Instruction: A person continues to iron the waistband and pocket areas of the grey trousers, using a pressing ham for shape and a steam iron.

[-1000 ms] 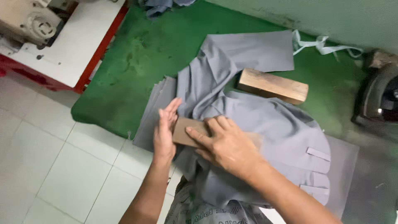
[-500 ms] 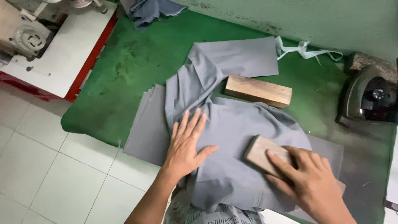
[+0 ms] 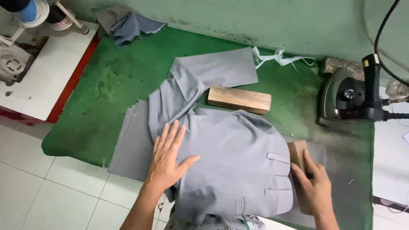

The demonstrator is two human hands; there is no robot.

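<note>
— How would the grey trousers (image 3: 230,162) handle?

— Soft and light, likely to slide and wrinkle, so they want a flat palm, not a pinch. They lie on the green table (image 3: 110,85), waistband at the near edge, legs running away toward the far left, past the wooden block (image 3: 239,99).

— The hands?

— The left hand (image 3: 170,159) lies flat, fingers spread, gripping nothing. The right hand (image 3: 314,187) seems clasped on a small block (image 3: 297,154) beside the belt loops, though its fingers are partly hidden.
</note>
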